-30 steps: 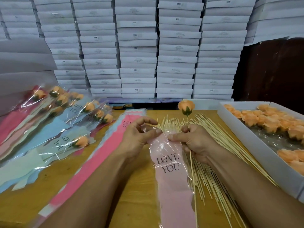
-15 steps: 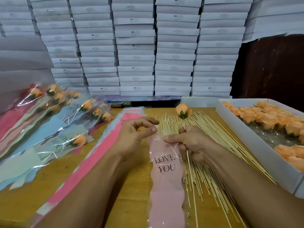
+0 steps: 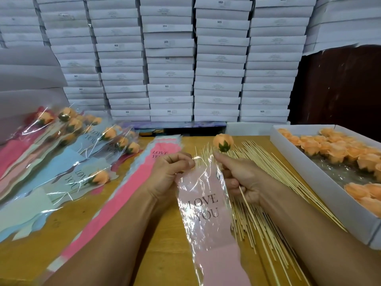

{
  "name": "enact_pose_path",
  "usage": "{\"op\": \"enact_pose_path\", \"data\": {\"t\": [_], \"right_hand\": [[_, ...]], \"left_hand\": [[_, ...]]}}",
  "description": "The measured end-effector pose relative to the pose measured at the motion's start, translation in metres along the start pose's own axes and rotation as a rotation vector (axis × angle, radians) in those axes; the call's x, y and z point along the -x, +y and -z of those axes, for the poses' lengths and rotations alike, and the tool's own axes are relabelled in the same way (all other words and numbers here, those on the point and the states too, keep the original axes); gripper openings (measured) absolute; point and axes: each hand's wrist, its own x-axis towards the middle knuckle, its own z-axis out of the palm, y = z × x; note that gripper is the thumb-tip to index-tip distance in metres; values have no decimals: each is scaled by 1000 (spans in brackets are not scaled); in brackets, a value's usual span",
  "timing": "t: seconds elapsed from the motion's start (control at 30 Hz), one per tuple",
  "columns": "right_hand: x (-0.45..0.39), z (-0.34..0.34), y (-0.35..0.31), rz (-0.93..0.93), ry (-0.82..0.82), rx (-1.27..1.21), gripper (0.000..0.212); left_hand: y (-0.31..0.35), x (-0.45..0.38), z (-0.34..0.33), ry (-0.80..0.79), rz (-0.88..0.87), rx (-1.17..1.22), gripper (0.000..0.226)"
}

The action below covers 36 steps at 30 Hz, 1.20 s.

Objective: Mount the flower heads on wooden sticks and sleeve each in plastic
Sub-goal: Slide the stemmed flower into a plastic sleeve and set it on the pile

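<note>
Two hands reach out over the table (image 3: 169,263). The left hand (image 3: 168,175) pinches the top edge of one pink sleeve (image 3: 206,213) with curled fingers. Just right of the sleeve, the right hand (image 3: 240,178) is closed around one stick (image 3: 250,213), also touching the sleeve's top. One orange flower (image 3: 223,142) sits on the stick, above the sleeve.

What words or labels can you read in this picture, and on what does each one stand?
"LOVE YOU": pink sleeve pinched by both hands.
"LOVE YOU": sleeve stack.
"LOVE YOU": finished roses' sleeves.
"SGS": several white boxes.
Smaller print on the boxes: too blurred to read.
</note>
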Motion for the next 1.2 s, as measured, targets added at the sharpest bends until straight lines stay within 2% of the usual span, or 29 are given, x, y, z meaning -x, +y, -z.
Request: {"op": "enact_pose_path", "data": {"t": [0.07, 0.17, 0.3, 0.4, 0.5, 0.73, 0.83, 0.9, 1.0, 1.1, 1.2], "right_hand": [[1, 0, -1, -13, -2, -19, 31], [-1, 1, 1, -36, 25, -14, 34], [-9, 4, -3, -44, 100, -27, 23], [-23, 11, -16, -10, 183, -15, 16], [-45, 20, -31, -41, 186, -41, 21], [-87, 29, -70, 55, 329, 39, 22], [-95, 29, -80, 107, 408, 73, 20], [-100, 29, -83, 123, 451, 95, 25], [-106, 28, -84, 138, 504, 128, 35], [-108, 28, -85, 146, 529, 146, 36], [-106, 31, -87, 152, 548, 155, 34]], "left_hand": [[-4, 0, 2, -11, 23, -85, 6], [-7, 1, 4, -40, 36, -216, 18], [-5, -1, 7, -67, -38, -339, 17], [-4, -1, 9, -151, -2, -329, 13], [-5, 3, 6, -253, 81, -292, 7], [0, 11, -3, -420, 184, -200, 20], [1, 12, -6, -482, 226, -250, 35], [2, 13, -6, -473, 251, -248, 44], [6, 17, -9, -432, 283, -216, 41], [7, 17, -11, -423, 273, -240, 39], [10, 18, -15, -431, 260, -219, 23]]}}
